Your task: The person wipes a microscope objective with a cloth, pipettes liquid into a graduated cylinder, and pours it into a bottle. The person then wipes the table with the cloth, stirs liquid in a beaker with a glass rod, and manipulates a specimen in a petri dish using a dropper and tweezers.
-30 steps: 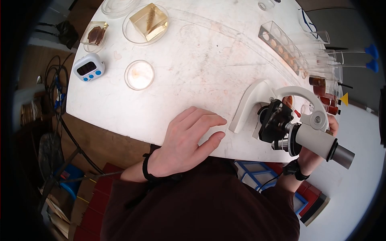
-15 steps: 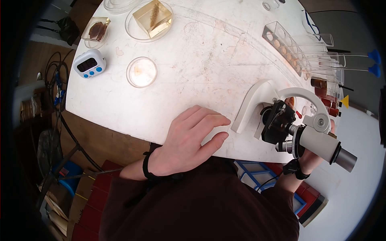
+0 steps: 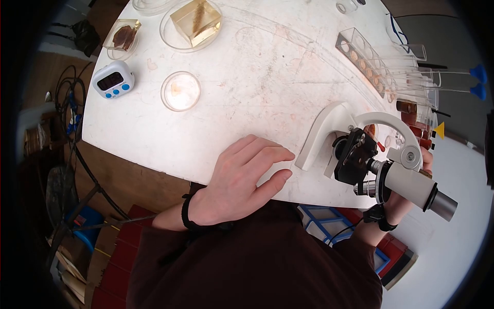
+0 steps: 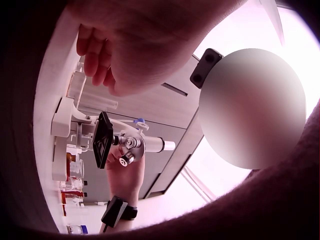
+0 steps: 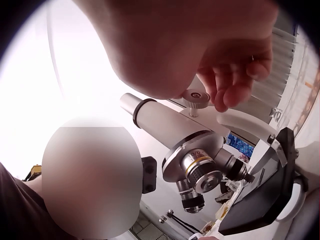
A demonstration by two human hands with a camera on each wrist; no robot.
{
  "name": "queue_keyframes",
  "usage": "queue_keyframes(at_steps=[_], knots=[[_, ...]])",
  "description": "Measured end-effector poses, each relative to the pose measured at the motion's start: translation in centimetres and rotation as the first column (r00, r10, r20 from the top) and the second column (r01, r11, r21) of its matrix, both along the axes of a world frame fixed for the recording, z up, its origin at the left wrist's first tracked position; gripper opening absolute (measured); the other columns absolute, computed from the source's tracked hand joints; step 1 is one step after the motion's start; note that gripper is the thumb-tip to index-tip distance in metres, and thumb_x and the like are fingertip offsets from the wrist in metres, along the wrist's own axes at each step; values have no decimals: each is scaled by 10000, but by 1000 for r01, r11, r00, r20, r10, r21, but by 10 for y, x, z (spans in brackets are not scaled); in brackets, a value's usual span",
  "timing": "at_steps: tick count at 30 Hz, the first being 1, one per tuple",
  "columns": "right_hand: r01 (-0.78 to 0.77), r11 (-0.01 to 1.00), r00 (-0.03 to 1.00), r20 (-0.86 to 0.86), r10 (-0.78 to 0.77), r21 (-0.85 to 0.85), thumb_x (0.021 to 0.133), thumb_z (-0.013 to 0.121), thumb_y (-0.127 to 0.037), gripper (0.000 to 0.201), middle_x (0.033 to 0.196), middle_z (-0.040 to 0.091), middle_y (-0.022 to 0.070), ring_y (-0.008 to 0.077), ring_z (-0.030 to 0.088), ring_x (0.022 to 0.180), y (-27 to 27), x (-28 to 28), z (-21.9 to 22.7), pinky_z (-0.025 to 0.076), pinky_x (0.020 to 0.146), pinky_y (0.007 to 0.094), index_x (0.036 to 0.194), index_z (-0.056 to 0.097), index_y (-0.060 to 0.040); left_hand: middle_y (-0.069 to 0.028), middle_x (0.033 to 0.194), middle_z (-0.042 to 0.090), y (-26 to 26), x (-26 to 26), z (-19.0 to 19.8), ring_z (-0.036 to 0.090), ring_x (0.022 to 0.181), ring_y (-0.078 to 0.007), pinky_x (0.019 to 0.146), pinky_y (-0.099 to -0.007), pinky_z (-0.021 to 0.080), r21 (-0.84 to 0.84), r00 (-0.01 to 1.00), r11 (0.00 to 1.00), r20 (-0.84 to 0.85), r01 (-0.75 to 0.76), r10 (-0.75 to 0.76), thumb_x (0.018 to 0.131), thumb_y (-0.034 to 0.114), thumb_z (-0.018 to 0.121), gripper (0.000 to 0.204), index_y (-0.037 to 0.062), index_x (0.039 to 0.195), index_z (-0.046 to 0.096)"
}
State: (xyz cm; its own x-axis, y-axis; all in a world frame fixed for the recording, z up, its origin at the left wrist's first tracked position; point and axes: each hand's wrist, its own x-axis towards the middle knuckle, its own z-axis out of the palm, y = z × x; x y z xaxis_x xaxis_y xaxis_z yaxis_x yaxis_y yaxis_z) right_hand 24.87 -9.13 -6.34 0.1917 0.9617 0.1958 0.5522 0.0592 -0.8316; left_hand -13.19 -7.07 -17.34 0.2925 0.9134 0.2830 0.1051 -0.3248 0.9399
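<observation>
A white microscope (image 3: pixel 409 183) with a black stage (image 3: pixel 355 157) stands at the table's right front, its tube tilted toward the person. My right hand (image 3: pixel 397 203) is on its far side, partly hidden by the tube. In the right wrist view the curled fingers (image 5: pixel 235 90) of that hand are at the ribbed focus knob (image 5: pixel 196 98), gripping it; the thumb is hidden. Several objective lenses (image 5: pixel 204 172) point down toward the stage. My left hand (image 3: pixel 242 180) lies relaxed by the table's front edge, fingers loosely bent and holding nothing, fingertips close to the microscope base (image 3: pixel 321 131).
A petri dish (image 3: pixel 180 91) and a white timer (image 3: pixel 113 80) lie to the left. Behind are a clear block with a specimen (image 3: pixel 195 23) and a smaller one (image 3: pixel 123 37). On the right stand a clear rack (image 3: pixel 363 62), glass tubes and brown bottles (image 3: pixel 406 106).
The head view has shifted slightly. More of the right hand's fingers shows beside the microscope arm than half a second ago. The left hand and the microscope stay in place.
</observation>
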Motion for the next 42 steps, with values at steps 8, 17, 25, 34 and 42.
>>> queue_keyframes(at_steps=[8, 17, 25, 34, 42], knots=[[108, 975, 993, 24, -114, 194, 1026, 650, -439, 591, 1292, 619, 129, 214, 624, 1190, -8, -26, -11, 523, 1040, 368, 1388, 553, 17, -119, 997, 713, 0, 0, 0, 667, 870, -298, 742, -382, 535, 0, 1000, 1000, 1, 5, -5, 834, 8, 785, 284, 38, 1105, 705], [96, 992, 995, -14, -95, 80, 851, 845, -373, 575, 1186, 651, 87, 163, 623, 1086, -1, -30, -7, 493, 1007, 344, 1232, 594, -24, -122, 1011, 719, -1, 0, 3, 663, 876, -296, 750, -383, 532, 5, 1000, 1000, -8, 12, -12, 844, 0, 776, 271, 36, 1103, 703], [-58, 997, 986, -159, 48, -56, 1069, 572, -586, 537, 910, 568, -14, 79, 539, 825, 11, -37, -10, 438, 760, 234, 1007, 600, -53, -148, 1034, 712, -4, 3, 10, 674, 949, -326, 829, -391, 538, -50, 997, 999, -69, 21, -25, 882, 3, 741, 235, 2, 1111, 687], [-310, 948, 949, -39, 313, 67, 1086, 505, -203, 268, 837, 592, 70, 149, 557, 750, 23, -50, 16, 466, 706, 296, 949, 601, 6, -153, 1051, 692, -14, 12, 8, 671, 971, -307, 869, -385, 526, -72, 987, 997, -159, 2, -14, 921, 12, 720, 194, -5, 1110, 677], [-104, 988, 956, -284, 69, -111, 1074, 604, -192, 160, 860, 614, -6, 85, 564, 764, -40, -20, 0, 465, 706, 264, 1106, 629, -37, -119, 1066, 681, -19, 21, 12, 641, 1021, -227, 958, -344, 496, -104, 964, 993, -265, -47, 18, 958, 7, 631, 171, -27, 1124, 654]])
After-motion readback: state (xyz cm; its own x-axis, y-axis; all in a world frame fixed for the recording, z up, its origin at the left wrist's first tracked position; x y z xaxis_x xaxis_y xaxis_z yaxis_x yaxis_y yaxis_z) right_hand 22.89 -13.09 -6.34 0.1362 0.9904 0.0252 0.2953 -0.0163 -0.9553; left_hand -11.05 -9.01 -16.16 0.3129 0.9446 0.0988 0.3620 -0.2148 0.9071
